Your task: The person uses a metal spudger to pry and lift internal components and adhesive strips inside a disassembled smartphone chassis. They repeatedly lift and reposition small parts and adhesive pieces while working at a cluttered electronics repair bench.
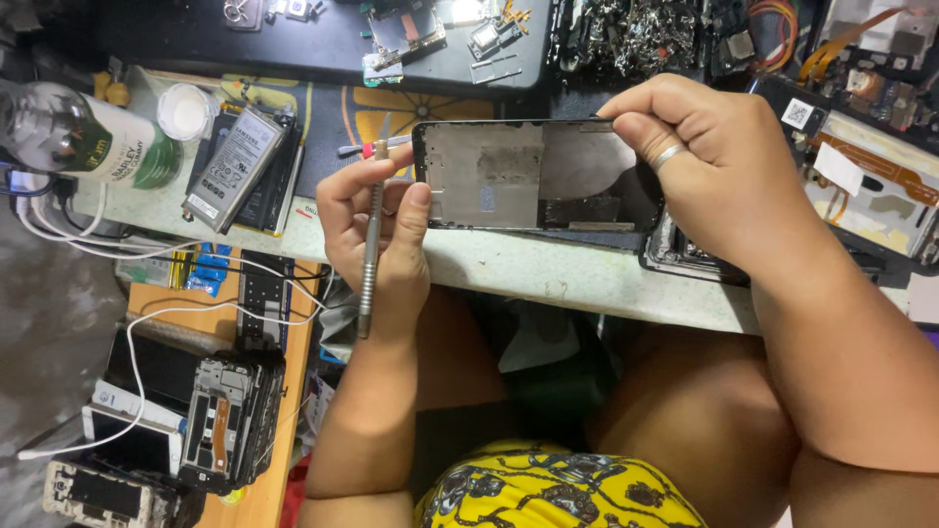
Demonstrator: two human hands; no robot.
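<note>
Phone frame [528,176] gripped between left hand [377,230], also holding screwdriver [369,244], and right hand [709,166]

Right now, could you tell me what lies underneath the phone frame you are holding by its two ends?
Under the phone frame, a dark mat and the pale bench edge show. Another dark phone part sticks out at the right; the right hand covers the rest of it.
</note>
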